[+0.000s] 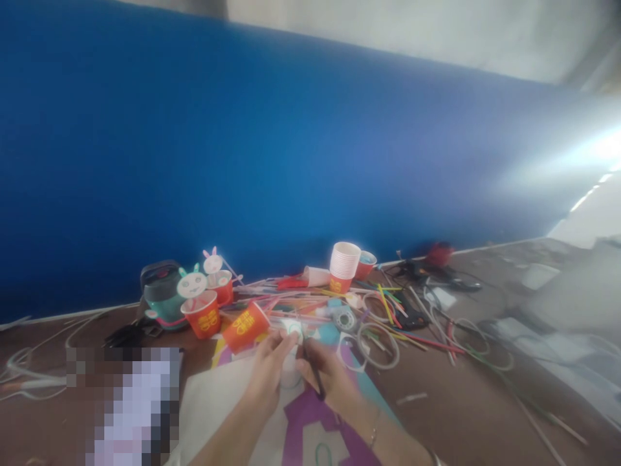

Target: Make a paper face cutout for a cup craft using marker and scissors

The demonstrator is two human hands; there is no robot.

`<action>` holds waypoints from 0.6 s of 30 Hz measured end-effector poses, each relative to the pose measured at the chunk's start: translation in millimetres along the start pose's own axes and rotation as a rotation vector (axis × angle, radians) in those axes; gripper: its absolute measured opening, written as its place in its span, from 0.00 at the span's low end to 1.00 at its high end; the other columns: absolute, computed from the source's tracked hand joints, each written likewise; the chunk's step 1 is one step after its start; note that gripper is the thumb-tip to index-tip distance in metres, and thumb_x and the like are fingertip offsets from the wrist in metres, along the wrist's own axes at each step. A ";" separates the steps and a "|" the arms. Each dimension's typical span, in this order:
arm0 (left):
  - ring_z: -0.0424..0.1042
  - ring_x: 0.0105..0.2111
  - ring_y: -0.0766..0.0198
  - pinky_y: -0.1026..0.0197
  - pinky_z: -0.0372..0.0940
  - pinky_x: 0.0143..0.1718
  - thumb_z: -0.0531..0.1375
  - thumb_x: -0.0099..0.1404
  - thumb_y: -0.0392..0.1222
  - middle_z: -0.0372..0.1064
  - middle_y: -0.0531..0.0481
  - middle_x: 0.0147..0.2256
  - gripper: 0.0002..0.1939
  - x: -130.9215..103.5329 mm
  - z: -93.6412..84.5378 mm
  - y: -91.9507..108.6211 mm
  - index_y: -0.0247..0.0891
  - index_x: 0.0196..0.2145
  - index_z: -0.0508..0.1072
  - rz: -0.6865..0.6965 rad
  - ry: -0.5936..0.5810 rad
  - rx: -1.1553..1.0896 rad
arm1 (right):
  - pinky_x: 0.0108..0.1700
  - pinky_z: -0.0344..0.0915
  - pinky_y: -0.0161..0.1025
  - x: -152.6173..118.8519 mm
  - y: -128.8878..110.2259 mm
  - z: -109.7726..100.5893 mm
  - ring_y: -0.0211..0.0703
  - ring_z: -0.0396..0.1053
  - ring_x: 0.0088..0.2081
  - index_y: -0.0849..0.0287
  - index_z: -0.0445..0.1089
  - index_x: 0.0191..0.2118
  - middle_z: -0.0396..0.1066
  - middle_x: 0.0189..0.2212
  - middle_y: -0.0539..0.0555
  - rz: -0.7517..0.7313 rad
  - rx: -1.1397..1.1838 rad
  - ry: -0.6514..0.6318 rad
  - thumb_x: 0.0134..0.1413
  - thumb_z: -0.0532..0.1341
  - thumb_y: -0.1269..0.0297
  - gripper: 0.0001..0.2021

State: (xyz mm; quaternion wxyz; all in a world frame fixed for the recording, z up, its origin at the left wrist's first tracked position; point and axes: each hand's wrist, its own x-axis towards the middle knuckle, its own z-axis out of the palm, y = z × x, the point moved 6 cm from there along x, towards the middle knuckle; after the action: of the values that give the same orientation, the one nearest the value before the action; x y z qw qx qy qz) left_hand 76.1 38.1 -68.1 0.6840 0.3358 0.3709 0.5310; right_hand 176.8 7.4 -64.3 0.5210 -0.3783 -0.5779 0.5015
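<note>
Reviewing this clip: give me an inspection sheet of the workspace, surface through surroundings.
Surface: brown tabletop, pale sheet and purple paper on it.
Things: small white piece between the hands; slim dark tool, type unclear.
Clutter: nested cups, tipped red cup, rabbit-face cutouts, tape roll, scattered thin coloured sticks.
Hands: left pinches the white piece; right holds the dark tool.
Cables: dark cord-like tangle, too blurred to confirm.
Surroundings: blue partition behind; bright glare at picture right.
</note>
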 end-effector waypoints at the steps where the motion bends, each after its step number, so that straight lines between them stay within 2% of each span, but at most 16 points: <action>1: 0.63 0.27 0.68 0.65 0.57 0.32 0.69 0.48 0.44 0.63 0.56 0.23 0.14 0.5 0.0 1.0 0.37 0.22 0.67 0.003 -0.004 0.009 | 0.24 0.47 0.33 0.2 -0.4 -0.6 0.33 0.47 0.23 0.58 0.59 0.29 0.50 0.21 0.44 0.008 -0.010 0.002 0.51 0.61 0.45 0.20; 8: 0.62 0.26 0.67 0.63 0.57 0.34 0.68 0.49 0.47 0.63 0.55 0.23 0.16 5.3 -1.6 5.6 0.37 0.23 0.66 0.018 -0.032 0.093 | 0.21 0.48 0.33 0.7 -8.3 -0.3 0.32 0.49 0.20 0.58 0.58 0.29 0.51 0.18 0.43 0.026 -0.033 -0.067 0.52 0.59 0.44 0.20; 18: 0.62 0.26 0.66 0.63 0.57 0.32 0.67 0.49 0.48 0.66 0.54 0.23 0.16 10.5 -3.9 4.9 0.37 0.22 0.65 0.022 -0.080 0.141 | 0.20 0.47 0.32 1.2 -10.6 -1.3 0.31 0.50 0.18 0.58 0.58 0.27 0.52 0.16 0.42 0.060 -0.059 -0.063 0.50 0.59 0.42 0.22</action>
State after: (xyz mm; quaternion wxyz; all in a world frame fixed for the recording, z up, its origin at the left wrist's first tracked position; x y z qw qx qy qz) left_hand 72.2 49.7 -67.5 0.6668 0.4081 0.3761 0.4974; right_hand 178.8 6.5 -53.8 0.4759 -0.3945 -0.5971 0.5112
